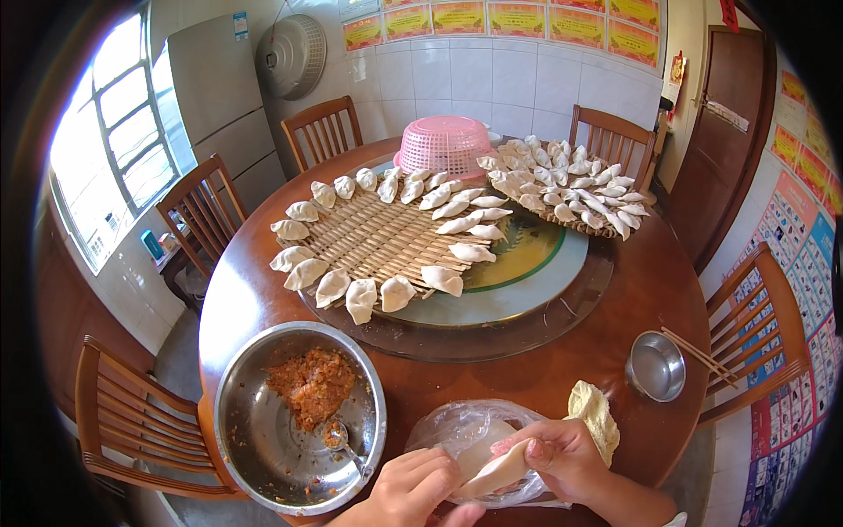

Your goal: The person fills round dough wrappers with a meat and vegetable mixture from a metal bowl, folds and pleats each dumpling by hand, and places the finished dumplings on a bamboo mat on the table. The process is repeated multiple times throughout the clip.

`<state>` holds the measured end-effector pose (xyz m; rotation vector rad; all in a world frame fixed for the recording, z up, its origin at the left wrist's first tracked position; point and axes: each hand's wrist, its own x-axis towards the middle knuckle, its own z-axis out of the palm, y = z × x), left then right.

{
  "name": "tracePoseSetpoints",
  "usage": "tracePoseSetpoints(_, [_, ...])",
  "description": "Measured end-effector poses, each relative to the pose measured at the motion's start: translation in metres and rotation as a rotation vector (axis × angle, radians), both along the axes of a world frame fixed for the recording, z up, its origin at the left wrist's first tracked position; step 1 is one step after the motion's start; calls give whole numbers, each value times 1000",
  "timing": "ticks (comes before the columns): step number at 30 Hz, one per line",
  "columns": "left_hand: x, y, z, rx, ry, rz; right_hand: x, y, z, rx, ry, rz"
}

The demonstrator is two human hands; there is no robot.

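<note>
A folded dumpling [495,471] is held between both hands above a clear plastic bag with pale round wrappers [484,448]. My right hand [563,454] pinches its upper right end between thumb and fingers. My left hand [418,487] holds the lower left end, its fingers curled and partly covering it. Left of the hands stands a steel basin [247,461] with orange-red minced filling [313,388] and a metal spoon [337,438]. Dumplings [361,300] line the edge of a woven bamboo tray [375,227], whose middle is bare. A second woven tray [596,227] is crowded with dumplings.
Both trays rest on a glass turntable [533,306] on the round wooden table [632,296], beside a pink plastic basket [444,145]. At the right are a small steel bowl [655,365], chopsticks [701,356] and a yellowish cloth [596,421]. Wooden chairs [145,428] surround the table.
</note>
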<state>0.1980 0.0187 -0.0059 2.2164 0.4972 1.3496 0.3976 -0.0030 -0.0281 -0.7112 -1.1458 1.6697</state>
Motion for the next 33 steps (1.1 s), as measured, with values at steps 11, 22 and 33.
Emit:
tracePoseSetpoints(11, [2, -8, -2, -67, 22, 256, -4, 0, 5, -55, 7, 15])
tracePoseSetpoints(22, [0, -9, -8, -555, -35, 218, -9, 6, 2, 539, -428, -153])
tracePoseSetpoints(33, [8, -14, -1, -199, 78, 251, -11, 0, 8, 431, -574, -190])
